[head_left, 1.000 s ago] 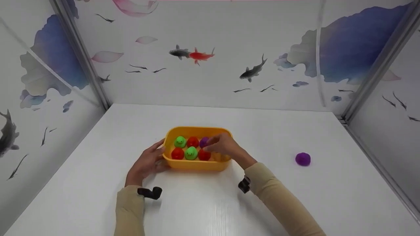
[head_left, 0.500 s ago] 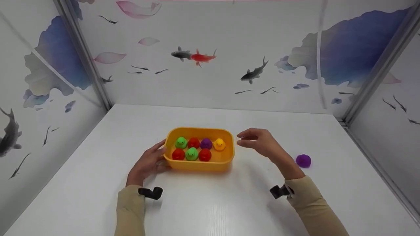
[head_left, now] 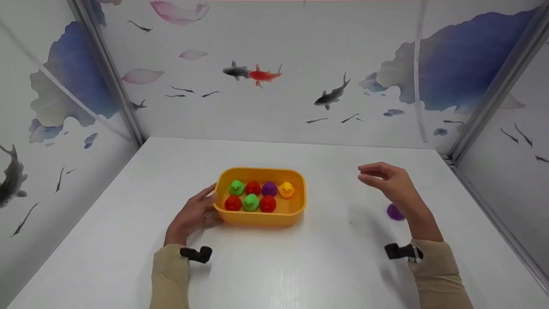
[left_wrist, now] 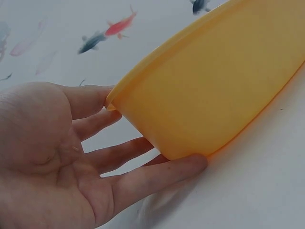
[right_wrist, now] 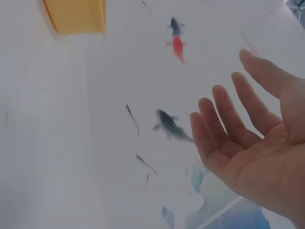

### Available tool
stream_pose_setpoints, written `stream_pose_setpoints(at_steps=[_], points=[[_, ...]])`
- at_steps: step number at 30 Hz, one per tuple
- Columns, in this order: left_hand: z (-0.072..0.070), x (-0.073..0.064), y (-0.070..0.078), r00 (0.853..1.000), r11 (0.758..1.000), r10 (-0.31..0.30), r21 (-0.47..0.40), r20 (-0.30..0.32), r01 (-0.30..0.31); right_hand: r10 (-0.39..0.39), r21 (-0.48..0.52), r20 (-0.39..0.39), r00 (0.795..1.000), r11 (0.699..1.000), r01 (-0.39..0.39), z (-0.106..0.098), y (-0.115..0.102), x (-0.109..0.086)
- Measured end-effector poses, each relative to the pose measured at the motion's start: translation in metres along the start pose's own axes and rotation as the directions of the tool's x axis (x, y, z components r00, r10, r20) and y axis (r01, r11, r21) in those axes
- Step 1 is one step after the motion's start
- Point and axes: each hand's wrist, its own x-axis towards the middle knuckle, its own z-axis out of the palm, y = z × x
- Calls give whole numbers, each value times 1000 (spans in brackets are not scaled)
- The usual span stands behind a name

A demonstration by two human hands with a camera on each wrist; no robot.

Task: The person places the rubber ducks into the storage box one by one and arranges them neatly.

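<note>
A yellow plastic tub (head_left: 259, 219) stands on the white table, with several small rubber ducks inside. Among them are a green duck (head_left: 236, 188), a red duck (head_left: 268, 204), a purple duck (head_left: 269, 189) and, at the right end, a yellow duck (head_left: 287, 189). My left hand (head_left: 193, 214) rests against the tub's left end; in the left wrist view its fairly straight fingers touch the wall and rim. My right hand (head_left: 390, 182) hovers with nothing in it and its fingers loosely bent. Just below it, a round purple toy (head_left: 394, 212) lies on the table, partly hidden by the wrist.
White panels with painted fish (head_left: 264, 76) rise behind and at both sides of the table (head_left: 274, 266). Metal posts (head_left: 476, 86) stand at the back corners. Each wrist carries a small black camera mount (head_left: 196, 254).
My right hand has left the tub and moved right, toward the purple toy. The yellow duck, first hidden behind that hand, now shows in the tub. My left hand stays at the tub.
</note>
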Motion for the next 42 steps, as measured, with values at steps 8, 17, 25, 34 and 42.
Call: stream_pose_setpoints(at_steps=[8, 17, 25, 34, 42], points=[[3, 0, -1, 1000, 1000, -7, 3, 1, 7, -10, -2, -64, 998, 1000, 10, -43, 45, -12], [-1, -2, -3, 1000, 1000, 16, 14, -5, -16, 63, -8, -25, 998, 998, -63, -67, 86, -22], [1, -2, -2, 1000, 999, 29, 18, 12, -29, 230, -60, 124, 965, 973, -224, -68, 116, -29], [3, 1, -3, 1000, 1000, -8, 0, 2, 8, 333, -54, 226, 915, 943, -329, -52, 133, -26], [2, 0, -4, 1000, 1000, 1, 5, -5, -1, 363, -62, 243, 900, 931, -359, -47, 135, -24]])
